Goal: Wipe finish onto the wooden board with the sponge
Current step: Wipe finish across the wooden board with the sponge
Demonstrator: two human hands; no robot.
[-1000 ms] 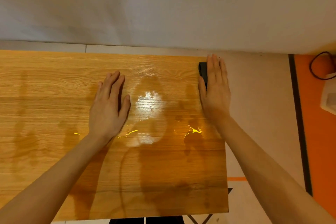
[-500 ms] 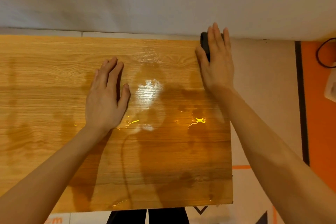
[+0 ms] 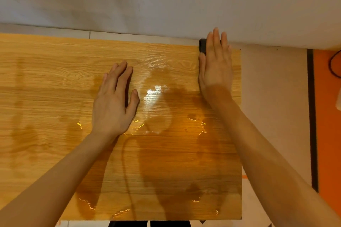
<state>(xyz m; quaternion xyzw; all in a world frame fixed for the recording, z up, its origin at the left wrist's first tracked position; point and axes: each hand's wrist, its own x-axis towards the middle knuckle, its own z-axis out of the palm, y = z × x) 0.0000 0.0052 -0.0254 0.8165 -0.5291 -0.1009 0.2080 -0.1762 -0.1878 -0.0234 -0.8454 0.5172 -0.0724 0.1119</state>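
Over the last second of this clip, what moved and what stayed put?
The right hand pushed the dark sponge away from the person, up to the wooden board's far right corner. Nothing was picked up or released. The left hand stayed flat on the board, and the wet patches look unchanged.

Sponge (image 3: 202, 46) mostly hidden beneath the right hand (image 3: 215, 68), only a dark corner showing. Wooden board (image 3: 55, 83) cut off at the left edge. Black cable (image 3: 334, 66) and a pale object (image 3: 339, 101) clipped at the right edge.
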